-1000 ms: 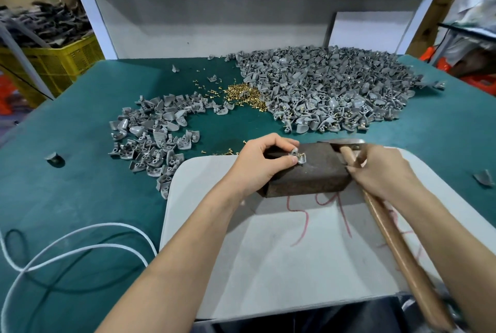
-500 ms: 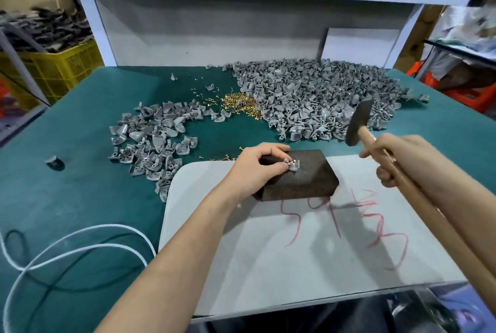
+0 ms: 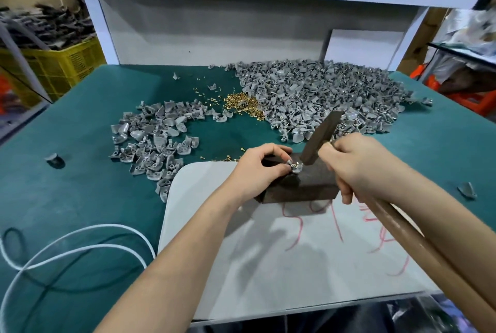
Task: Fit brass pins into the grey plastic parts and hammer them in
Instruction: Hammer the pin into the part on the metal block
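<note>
Grey plastic is pinched between thumb and fingertips of the left hand (image 3: pixel 259 168): one grey plastic part (image 3: pixel 294 168) is held down on the top face of a dark block (image 3: pixel 303 187), near the block's far left corner. A brass glint is seen on the part's top; which way the part points cannot be told at this size. The hammer (image 3: pixel 320 139) is gripped by the right hand (image 3: pixel 357 166), whose fingers are curled round the wooden handle just below the head. The handle's long axis is laid from the lower right corner of the frame up towards the centre and is blurred into a double outline. The head is tilted, its upper end towards the upper right and its lower face at the part; whether contact is made cannot be told.

The block is set at the far edge of a white board (image 3: pixel 241 265), where bare surface is left between the forearms down to the near edge. Beyond the board, bare green mat (image 3: pixel 67 185) is seen on the left, bounded by a white cable (image 3: pixel 67 246) at lower left. A smaller scatter of grey parts (image 3: pixel 153 139) is spread left of centre, a large heap (image 3: pixel 322 96) lies at upper right, and loose brass pins (image 3: pixel 243 104) are gathered between them.
</note>
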`<state>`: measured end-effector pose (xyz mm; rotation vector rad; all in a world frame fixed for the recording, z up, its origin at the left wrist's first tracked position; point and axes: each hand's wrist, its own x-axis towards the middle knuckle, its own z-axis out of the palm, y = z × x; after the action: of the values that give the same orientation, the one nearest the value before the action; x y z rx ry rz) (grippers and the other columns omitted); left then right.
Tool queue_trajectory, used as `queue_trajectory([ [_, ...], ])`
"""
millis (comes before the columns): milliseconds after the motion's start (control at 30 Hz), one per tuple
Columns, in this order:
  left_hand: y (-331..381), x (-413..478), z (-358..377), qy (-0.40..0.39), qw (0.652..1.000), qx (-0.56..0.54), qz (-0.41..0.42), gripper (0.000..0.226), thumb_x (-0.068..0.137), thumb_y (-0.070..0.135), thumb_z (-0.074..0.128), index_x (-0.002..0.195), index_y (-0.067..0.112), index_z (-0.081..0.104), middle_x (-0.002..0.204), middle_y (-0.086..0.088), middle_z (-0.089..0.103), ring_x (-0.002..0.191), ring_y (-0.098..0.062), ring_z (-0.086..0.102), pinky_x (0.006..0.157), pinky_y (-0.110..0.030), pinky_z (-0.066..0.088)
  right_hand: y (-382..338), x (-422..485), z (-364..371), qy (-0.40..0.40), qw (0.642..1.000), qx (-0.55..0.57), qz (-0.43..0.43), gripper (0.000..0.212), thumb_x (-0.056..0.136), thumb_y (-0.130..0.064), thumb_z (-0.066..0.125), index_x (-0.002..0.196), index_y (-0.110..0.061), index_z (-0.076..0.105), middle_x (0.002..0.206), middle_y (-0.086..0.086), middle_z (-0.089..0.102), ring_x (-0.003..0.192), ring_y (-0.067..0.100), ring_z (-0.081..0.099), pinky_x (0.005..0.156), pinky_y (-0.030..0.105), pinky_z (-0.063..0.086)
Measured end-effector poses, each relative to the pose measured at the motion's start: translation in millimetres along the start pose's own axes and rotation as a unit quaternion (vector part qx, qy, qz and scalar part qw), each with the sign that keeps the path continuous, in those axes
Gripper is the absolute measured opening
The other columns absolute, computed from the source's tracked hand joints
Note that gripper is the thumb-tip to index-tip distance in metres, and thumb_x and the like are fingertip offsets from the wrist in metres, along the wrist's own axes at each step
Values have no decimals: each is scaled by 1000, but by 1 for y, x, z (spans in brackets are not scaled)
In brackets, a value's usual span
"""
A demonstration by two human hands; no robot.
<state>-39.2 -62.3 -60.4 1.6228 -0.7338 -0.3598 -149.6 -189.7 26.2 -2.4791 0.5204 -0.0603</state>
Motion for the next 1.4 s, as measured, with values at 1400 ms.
queue_trajectory([
  [1400,3,-1,1,8,1000,-8,-23,10,82,-5,67,78,4,64,117,-7,65,94,-11,61,88,-19,47,-24,2,12,-4,983,-180,-48,42,102,-27,34,61,-18,33,60,0,39,60,24,45,53,20,32],
])
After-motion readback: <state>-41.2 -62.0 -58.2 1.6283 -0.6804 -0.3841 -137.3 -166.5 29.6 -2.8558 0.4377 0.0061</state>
